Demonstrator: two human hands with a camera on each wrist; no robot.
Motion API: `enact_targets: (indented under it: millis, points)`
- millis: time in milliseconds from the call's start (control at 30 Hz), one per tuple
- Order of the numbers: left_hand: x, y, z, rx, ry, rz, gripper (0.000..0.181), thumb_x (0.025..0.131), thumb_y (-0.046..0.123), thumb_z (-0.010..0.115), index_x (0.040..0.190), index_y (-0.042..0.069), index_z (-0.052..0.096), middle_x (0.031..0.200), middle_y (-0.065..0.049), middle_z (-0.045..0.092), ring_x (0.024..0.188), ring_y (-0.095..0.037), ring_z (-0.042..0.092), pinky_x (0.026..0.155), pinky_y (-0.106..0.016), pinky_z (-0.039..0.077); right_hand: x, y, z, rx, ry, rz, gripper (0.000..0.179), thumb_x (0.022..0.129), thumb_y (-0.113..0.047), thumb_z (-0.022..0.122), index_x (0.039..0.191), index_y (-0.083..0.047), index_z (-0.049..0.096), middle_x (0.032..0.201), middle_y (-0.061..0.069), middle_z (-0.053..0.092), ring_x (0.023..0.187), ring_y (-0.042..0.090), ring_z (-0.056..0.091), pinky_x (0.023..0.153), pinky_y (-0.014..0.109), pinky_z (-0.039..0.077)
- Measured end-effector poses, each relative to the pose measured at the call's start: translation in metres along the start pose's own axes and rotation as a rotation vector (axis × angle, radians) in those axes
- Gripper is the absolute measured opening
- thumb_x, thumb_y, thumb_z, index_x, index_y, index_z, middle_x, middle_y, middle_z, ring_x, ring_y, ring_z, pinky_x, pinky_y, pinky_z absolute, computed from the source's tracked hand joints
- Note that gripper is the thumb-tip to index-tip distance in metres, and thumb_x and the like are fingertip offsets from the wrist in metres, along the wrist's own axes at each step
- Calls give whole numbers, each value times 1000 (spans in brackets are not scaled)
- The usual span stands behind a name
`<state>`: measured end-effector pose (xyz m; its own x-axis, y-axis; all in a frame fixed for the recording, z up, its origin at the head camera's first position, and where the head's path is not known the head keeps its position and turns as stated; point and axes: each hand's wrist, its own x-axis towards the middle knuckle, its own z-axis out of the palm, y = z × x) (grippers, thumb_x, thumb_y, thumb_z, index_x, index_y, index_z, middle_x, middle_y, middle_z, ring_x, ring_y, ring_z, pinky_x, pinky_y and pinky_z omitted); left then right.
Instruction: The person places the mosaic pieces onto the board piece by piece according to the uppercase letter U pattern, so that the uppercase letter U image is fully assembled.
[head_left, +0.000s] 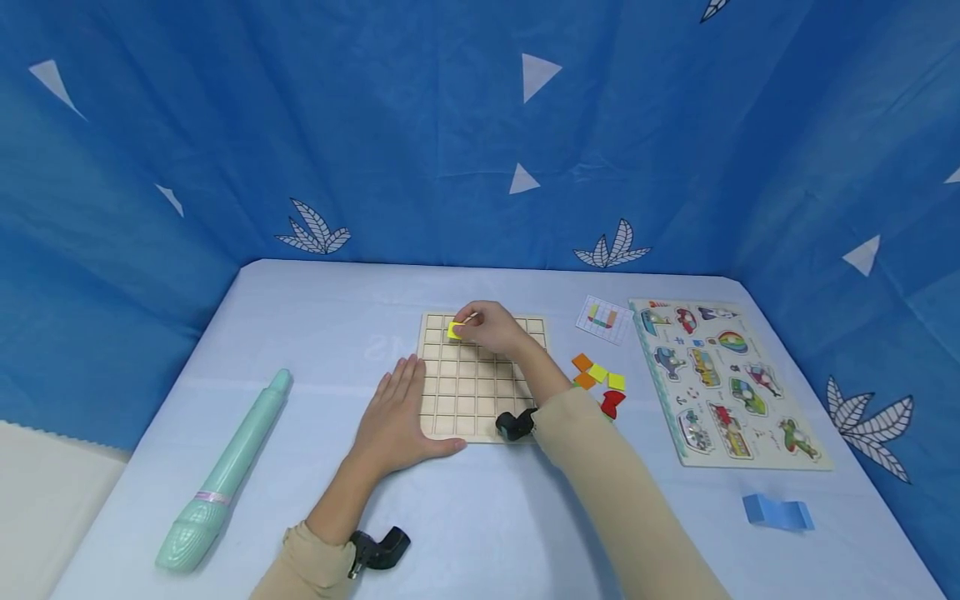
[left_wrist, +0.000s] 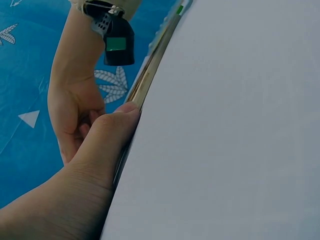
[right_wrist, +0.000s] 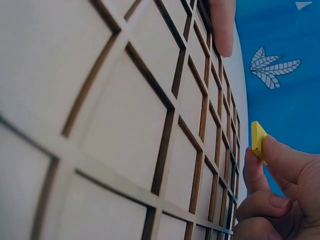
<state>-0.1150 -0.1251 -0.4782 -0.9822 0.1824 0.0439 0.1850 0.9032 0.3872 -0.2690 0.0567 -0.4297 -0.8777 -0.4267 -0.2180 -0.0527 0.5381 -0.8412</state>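
A wooden grid board [head_left: 457, 387] of square cells lies on the table. My right hand [head_left: 491, 327] reaches over its far left part, pinching a yellow square tile [head_left: 453, 331] between thumb and fingers. In the right wrist view the yellow tile [right_wrist: 258, 140] shows tilted in those fingertips, above the grid. My left hand [head_left: 395, 419] lies flat at the board's left side, fingers straight along the edge and thumb stretched to the near left corner. In the left wrist view the left thumb [left_wrist: 112, 135] touches the board's edge [left_wrist: 150, 75].
Right of the board lie orange tiles [head_left: 582, 362], yellow tiles [head_left: 616, 382] and red pieces [head_left: 612, 404], partly behind the right arm. A pattern card [head_left: 603, 320] and a picture puzzle [head_left: 675, 392] lie beyond. A blue block [head_left: 777, 512] sits front right, a green toy microphone [head_left: 232, 467] left.
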Motion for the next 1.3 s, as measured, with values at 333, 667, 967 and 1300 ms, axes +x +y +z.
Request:
enact_targets:
  millis: [333, 667, 967, 1300]
  points:
    - [1, -2, 2, 17, -5, 1, 140, 63, 93, 57, 158, 1, 11, 167, -14, 9, 156, -28, 6, 126, -48, 11, 4, -1, 4, -20, 9, 24, 15, 95, -26, 68, 106, -16, 68, 102, 6, 66, 88, 20, 60, 70, 29, 49]
    - [1, -1, 0, 11, -12, 1, 140, 63, 93, 56, 159, 2, 9, 168, -14, 7, 156, -28, 5, 127, -47, 9, 5, -5, 11, -90, 46, 15, 12, 94, -24, 68, 103, -15, 69, 98, 4, 64, 81, 17, 56, 65, 27, 47]
    - [1, -1, 0, 21, -21, -2, 140, 64, 93, 56, 159, 2, 9, 168, -13, 7, 157, -28, 4, 127, -47, 9, 6, -5, 16, -161, 82, -7, 12, 94, -25, 69, 102, -16, 70, 96, 2, 65, 83, 16, 58, 69, 28, 47]
    - [1, -1, 1, 19, -20, -4, 139, 64, 94, 54, 159, 2, 9, 168, -13, 6, 156, -28, 3, 127, -46, 10, 5, -6, 19, -277, 121, -14, 15, 93, -27, 70, 105, -19, 76, 96, -3, 70, 87, 14, 62, 76, 30, 51]
